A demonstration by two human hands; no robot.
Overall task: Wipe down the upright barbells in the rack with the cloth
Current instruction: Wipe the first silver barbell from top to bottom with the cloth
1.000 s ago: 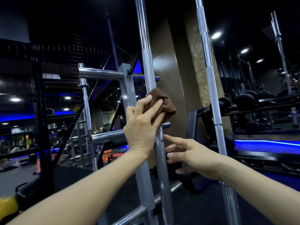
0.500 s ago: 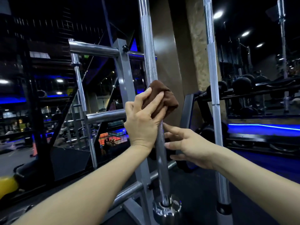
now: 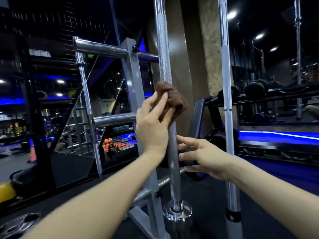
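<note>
A chrome barbell (image 3: 164,54) stands upright in the middle, its collar (image 3: 177,212) near the floor. My left hand (image 3: 151,125) holds a bunched brown cloth (image 3: 174,99) against its shaft at mid height. Just below, my right hand (image 3: 205,156) reaches in from the right with fingers spread beside the shaft; contact with it is unclear. A second upright barbell (image 3: 226,83) stands to the right, and a third thinner one (image 3: 86,100) stands at the left behind the rack.
The grey rack post (image 3: 133,80) with chrome horizontal pegs (image 3: 101,48) stands right behind the middle barbell. A dumbbell rack (image 3: 269,94) runs along the right. A brown pillar (image 3: 183,49) rises behind. A yellow object (image 3: 6,192) lies low left on the dark floor.
The view has tilted down, so the barbell's collar now shows. My left hand stays on the cloth at the shaft; my right hand has moved closer to the shaft below it.
</note>
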